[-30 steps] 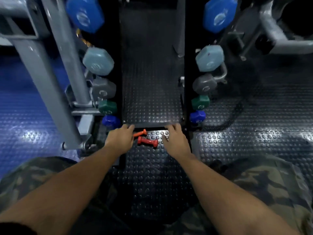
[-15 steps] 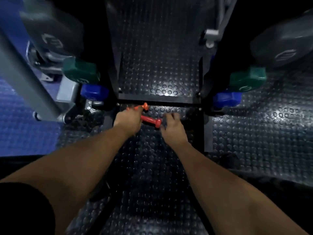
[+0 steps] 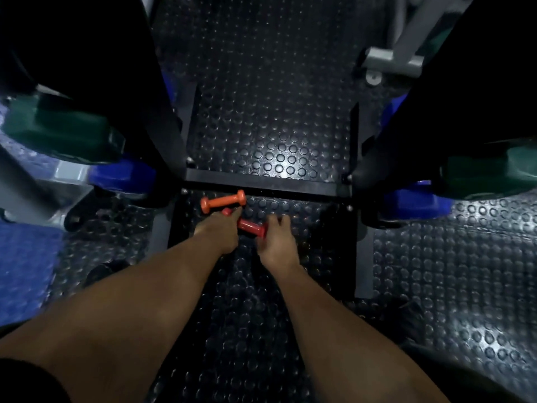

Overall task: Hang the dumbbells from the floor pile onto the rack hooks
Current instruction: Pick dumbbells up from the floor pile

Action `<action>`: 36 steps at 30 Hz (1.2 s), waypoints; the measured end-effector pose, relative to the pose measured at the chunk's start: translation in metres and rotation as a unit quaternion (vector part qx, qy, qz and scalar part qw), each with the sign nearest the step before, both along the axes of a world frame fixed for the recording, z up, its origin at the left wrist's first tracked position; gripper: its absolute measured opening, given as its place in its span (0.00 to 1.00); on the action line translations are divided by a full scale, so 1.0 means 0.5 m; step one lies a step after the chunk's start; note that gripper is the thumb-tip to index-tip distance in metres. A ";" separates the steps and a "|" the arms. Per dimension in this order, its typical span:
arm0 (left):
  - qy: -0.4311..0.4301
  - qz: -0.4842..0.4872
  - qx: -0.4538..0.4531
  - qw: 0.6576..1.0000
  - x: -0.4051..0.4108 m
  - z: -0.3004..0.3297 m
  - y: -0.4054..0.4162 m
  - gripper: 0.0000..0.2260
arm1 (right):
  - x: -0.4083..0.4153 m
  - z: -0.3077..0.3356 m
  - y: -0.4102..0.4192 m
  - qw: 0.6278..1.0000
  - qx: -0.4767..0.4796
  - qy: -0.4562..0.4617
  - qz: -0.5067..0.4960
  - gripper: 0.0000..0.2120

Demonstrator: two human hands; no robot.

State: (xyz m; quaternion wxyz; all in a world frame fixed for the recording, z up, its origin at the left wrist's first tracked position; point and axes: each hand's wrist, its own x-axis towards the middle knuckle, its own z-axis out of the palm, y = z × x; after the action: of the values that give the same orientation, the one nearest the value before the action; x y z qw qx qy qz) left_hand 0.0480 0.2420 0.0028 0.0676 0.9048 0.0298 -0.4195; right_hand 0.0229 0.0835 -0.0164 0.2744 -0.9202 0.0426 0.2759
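Observation:
Two small dumbbells lie on the studded black floor mat in front of the rack's black base bar [image 3: 261, 185]. The orange dumbbell [image 3: 223, 201] rests free, just short of the bar. Nearer to me the red dumbbell [image 3: 251, 227] lies at an angle. My left hand [image 3: 218, 231] covers its left end, with the fingers curled down over it and the fingertips close to the orange one. My right hand [image 3: 276, 240] is at its right end, touching it, with fingers stretched forward and blurred.
Green dumbbells hang low on the rack at left [image 3: 66, 132] and right [image 3: 488, 173], with blue ones [image 3: 122, 175] [image 3: 415, 202] below them. A grey machine foot [image 3: 392, 61] stands at the back right. Blue flooring lies on the left.
The view has dropped closer to the floor. My left hand has slid off the orange dumbbell onto the red one's left end, and my right hand has closed in on its right end.

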 end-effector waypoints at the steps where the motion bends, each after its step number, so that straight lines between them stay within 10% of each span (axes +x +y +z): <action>1: 0.010 0.003 0.001 1.000 0.008 -0.011 0.004 0.37 | 0.008 -0.012 0.001 1.000 -0.001 0.024 0.004 0.26; 14: -0.046 0.022 -0.039 0.998 0.006 0.070 0.053 0.19 | 0.032 0.028 -0.005 0.997 -0.007 0.008 0.079 0.19; 36: -0.364 -0.065 -0.031 0.929 -0.190 0.767 0.093 0.14 | -0.131 0.737 -0.061 0.963 0.081 -0.227 0.124 0.28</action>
State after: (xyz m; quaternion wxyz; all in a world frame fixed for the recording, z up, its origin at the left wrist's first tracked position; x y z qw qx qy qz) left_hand -0.0471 0.2883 0.3865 0.0748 0.9927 -0.0686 -0.0655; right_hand -0.0428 0.0529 0.3520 0.3137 -0.9315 -0.1578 0.0945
